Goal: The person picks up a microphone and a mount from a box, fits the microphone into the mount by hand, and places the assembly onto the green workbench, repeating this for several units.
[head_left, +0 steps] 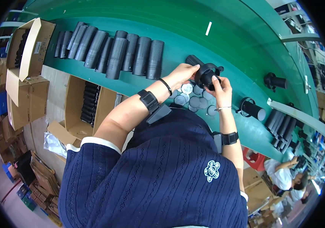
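hands: left hand (184, 72) and right hand (220, 88) both pinching the black plastic cylinder part (204, 72) above the green tabletop (223, 45)
feel: probably light, stiff, smooth-ish; grip by the flanged rim
below hands: round grey discs (193, 99)

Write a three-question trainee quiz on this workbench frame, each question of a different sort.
1. True or false: both hands hold the black cylindrical part above the green bench.
2. Multiple choice: the row of black mesh tubes lies (A) to the left of the hands, (B) inside a cardboard box, (C) on the floor.
3. Fill in: below the hands lies a pile of small round grey ____.

Key
1. True: left hand and right hand both grip it.
2. A.
3. Discs.
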`<state>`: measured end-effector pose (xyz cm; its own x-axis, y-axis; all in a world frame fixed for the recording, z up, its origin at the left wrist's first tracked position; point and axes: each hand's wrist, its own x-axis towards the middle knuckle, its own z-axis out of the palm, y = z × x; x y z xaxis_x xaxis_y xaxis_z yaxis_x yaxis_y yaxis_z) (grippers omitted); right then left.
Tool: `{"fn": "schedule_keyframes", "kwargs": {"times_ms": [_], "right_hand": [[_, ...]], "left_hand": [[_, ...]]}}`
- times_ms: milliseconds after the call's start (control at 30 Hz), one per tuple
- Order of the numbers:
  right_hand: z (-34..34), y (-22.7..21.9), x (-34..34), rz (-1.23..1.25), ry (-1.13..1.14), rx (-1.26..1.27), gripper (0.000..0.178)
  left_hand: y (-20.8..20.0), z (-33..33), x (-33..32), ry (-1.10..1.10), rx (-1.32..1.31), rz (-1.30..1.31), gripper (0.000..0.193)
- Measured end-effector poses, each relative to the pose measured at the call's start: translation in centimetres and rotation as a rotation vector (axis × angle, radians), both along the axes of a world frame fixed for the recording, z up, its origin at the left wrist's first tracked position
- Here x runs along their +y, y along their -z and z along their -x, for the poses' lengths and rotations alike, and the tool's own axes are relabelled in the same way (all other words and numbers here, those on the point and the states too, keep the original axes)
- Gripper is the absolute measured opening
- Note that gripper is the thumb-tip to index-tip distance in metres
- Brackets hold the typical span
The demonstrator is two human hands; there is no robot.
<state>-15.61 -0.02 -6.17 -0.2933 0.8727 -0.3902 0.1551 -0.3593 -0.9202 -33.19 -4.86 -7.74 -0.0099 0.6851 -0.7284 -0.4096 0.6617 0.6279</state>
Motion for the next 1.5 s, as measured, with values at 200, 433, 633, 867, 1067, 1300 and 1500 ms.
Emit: {"fn": "schedule_keyframes", "kwargs": {"times_ms": [200,433,633,867,1067,1300,1500], "right_hand": [[0.0,0.3,0.2,0.028,0.005,-0.024,0.033],[0.1,0.0,0.9,0.242,0.066,-0.033,0.04],[0.0,0.1,1.3,0.375,0.132,0.104,0.044],[-3.2,3.4,1.0,0.748,0.137,0.681,0.046],[-3.8,4.1,0.8,0.91,-0.008,0.889,0.059],[-8.8,5.0,-0.3,0.697,0.017,0.448,0.058],[-16.4,3.8,-4.3,0.561,0.18,0.209,0.041]], "left_hand": [[0.8,-0.3,0.0,-0.083,-0.089,-0.057,0.035],[1.5,0.0,0.1,-0.225,-0.242,-0.067,0.021],[2.9,0.2,-0.1,-0.231,-0.254,-0.054,0.022],[-0.3,-0.4,-0.2,-0.207,-0.23,-0.291,0.049],[-2.7,-2.3,1.5,-0.093,-0.125,-0.637,0.052],[-2.6,-3.5,6.8,-0.081,-0.015,-0.698,0.064],[1.5,-6.9,14.1,-0.107,0.318,-0.809,0.06]]}}
